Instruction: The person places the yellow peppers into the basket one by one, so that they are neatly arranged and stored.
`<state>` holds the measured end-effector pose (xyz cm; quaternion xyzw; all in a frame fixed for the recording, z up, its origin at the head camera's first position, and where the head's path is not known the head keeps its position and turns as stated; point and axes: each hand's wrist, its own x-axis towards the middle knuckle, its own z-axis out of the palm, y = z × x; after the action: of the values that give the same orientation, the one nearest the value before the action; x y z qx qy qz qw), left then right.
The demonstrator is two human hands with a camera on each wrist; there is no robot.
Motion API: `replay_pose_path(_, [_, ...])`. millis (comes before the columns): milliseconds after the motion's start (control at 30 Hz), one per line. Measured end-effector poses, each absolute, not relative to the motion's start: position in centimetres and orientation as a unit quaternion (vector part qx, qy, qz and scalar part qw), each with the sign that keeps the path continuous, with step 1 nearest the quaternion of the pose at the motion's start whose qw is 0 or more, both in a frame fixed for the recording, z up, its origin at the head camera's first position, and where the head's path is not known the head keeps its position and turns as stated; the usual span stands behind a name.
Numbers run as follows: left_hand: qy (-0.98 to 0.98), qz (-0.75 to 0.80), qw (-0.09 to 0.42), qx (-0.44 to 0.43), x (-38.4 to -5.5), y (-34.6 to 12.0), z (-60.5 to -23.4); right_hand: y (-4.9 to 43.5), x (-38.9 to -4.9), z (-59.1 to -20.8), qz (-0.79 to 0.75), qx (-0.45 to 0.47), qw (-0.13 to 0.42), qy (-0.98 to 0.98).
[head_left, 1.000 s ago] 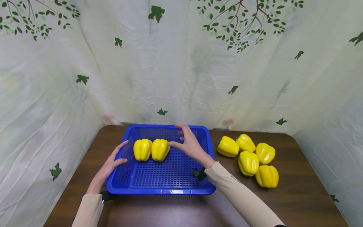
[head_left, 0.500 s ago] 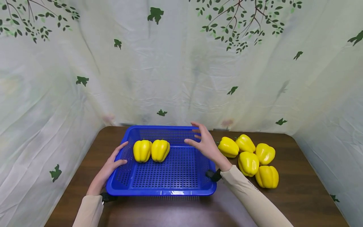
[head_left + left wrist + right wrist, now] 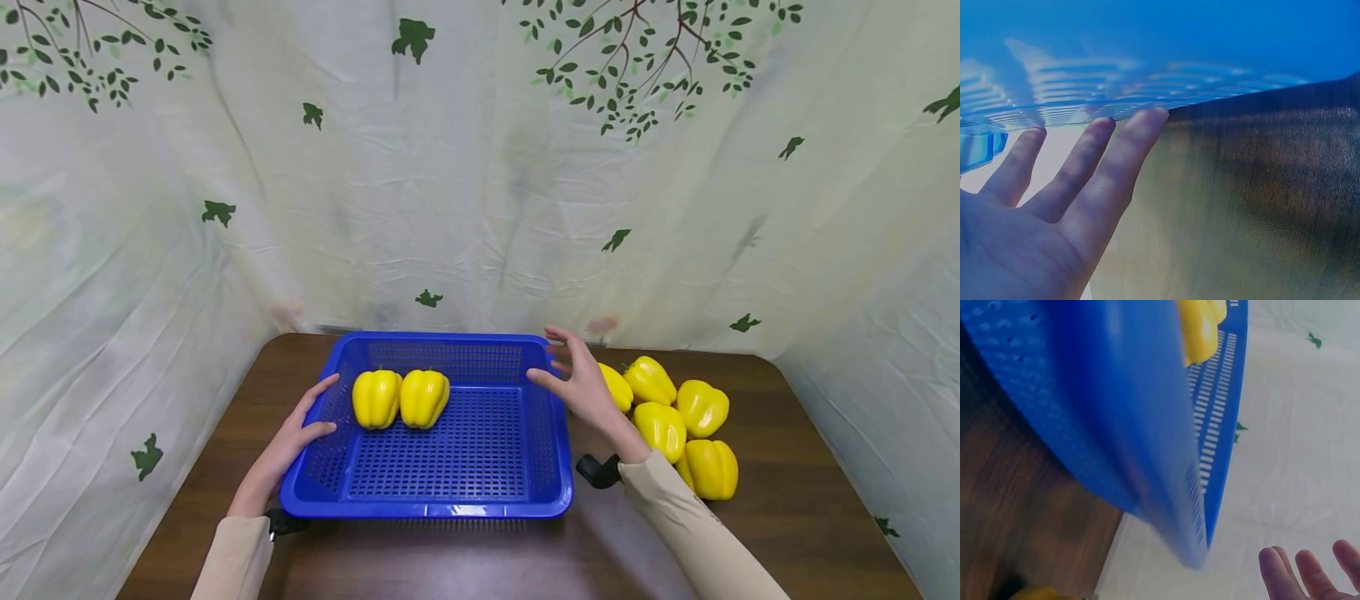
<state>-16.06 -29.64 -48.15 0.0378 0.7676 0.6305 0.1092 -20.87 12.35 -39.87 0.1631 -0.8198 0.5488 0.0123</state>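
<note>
Two yellow bell peppers, a left one (image 3: 377, 400) and a right one (image 3: 424, 398), stand side by side in the back left of a blue perforated plastic basket (image 3: 420, 510). My left hand (image 3: 285, 446) rests at the basket's left rim. In the left wrist view its nearly straight fingers (image 3: 1110, 175) reach the basket's outer wall. My right hand (image 3: 585, 387) is above the right rim with thumb and fingers spread, holding nothing. Behind it, a group of several yellow bell peppers (image 3: 660, 429) lies on the table; the hand partly hides the leftmost one.
The brown wooden table (image 3: 810, 508) carries the basket and the loose peppers. A pale curtain (image 3: 480, 208) printed with leaves hangs close behind the back edge and along both sides.
My right hand has moved right, from beside the right pepper in the basket to over the right rim, fingers spread throughout. My left hand and the peppers have stayed in place.
</note>
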Motion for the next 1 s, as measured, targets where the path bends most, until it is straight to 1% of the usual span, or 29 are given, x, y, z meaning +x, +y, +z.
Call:
replay_pose_path(400, [0.765, 0.633, 0.112, 0.038, -16.0, -29.7, -48.2, 15.8, -21.4, -42.3, 0.549, 0.142, 0.047, -0.822])
replay_pose_path(533, [0.763, 0.635, 0.114, 0.036, -16.0, -29.7, -48.2, 16.3, -20.3, -41.1, 0.553, 0.118, 0.033, -0.824])
replay_pose_path(633, [0.762, 0.636, 0.114, 0.034, -16.1, -29.7, -48.1, 17.1, -20.2, -41.5, 0.555, 0.098, 0.027, -0.826])
replay_pose_path(767, [0.763, 0.636, 0.115, 0.032, -16.1, -29.6, -48.1, 18.8, -21.3, -43.9, 0.548, 0.079, 0.036, -0.832])
replay_pose_path(1000, [0.76, 0.639, 0.114, 0.03, -16.1, -29.6, -48.2, 20.8, -21.4, -45.1, 0.525, 0.053, 0.053, -0.848])
